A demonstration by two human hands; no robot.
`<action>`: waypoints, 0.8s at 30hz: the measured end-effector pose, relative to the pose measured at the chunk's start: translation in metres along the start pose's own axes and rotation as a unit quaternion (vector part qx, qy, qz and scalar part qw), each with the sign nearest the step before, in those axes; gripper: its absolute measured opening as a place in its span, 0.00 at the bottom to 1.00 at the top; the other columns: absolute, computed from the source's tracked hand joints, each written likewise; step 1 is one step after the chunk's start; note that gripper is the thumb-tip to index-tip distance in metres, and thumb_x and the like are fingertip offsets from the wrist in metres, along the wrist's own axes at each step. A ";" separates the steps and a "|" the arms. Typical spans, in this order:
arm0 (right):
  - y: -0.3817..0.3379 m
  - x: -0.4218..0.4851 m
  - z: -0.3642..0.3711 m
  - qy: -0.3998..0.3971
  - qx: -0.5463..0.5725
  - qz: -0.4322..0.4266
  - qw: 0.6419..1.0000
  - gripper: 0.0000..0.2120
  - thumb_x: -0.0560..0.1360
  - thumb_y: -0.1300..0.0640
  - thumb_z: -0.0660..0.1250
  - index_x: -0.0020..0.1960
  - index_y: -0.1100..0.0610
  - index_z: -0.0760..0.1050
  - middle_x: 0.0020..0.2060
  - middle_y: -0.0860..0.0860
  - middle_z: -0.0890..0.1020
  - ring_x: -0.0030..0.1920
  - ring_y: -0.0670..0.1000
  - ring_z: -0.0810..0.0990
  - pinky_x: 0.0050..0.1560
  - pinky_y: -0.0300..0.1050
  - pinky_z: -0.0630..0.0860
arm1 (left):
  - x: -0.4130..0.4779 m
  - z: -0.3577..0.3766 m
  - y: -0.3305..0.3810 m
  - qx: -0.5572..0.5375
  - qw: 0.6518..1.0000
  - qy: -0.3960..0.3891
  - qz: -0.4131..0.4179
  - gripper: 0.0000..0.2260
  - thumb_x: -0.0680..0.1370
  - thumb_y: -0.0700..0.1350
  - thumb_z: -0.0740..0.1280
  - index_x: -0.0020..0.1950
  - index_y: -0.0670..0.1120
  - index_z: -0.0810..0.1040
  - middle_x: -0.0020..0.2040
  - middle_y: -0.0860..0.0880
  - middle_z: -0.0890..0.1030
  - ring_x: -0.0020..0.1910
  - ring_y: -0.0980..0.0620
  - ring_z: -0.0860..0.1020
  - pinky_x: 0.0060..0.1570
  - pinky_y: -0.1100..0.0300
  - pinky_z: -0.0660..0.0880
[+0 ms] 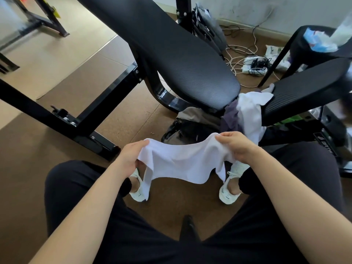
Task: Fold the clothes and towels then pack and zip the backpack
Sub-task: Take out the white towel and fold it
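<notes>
A white towel (181, 164) hangs stretched between my two hands above my knees, its lower edge drooping over my feet. My left hand (131, 159) pinches its left top corner and my right hand (238, 147) pinches the right top corner. Beyond the towel, a dark backpack (182, 130) lies on the floor under the bench. A pile of clothes (245, 113), white and purple, is heaped between the two bench pads just behind my right hand.
A black padded bench (171, 54) slants across the middle, its metal frame (82, 103) at left. A second pad (308, 92) is at right. Cables and a power strip (251, 65) lie on the floor behind. A black stool (304, 44) carries plastic bags.
</notes>
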State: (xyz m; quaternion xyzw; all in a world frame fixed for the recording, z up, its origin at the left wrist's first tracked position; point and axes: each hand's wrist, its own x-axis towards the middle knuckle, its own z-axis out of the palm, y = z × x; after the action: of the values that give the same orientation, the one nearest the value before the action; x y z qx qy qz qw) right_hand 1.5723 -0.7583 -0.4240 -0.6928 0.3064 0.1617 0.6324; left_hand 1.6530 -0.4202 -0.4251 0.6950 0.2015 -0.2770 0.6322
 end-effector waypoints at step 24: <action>-0.002 -0.045 0.069 -0.162 0.156 -0.027 0.974 0.20 0.78 0.66 0.69 0.69 0.56 0.75 0.56 0.64 0.80 0.57 0.61 0.84 0.57 0.59 0.82 | -0.045 0.065 -0.017 0.011 0.984 -0.177 0.004 0.11 0.78 0.46 0.73 0.58 0.44 0.85 0.57 0.40 0.84 0.55 0.40 0.82 0.50 0.56 0.80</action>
State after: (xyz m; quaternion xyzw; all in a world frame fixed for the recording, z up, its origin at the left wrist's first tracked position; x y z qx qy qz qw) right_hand 1.5502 -0.6814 -0.4048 -0.5583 0.2024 0.2050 0.7780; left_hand 1.5996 -0.4797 -0.4129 0.6422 0.0805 -0.3954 0.6517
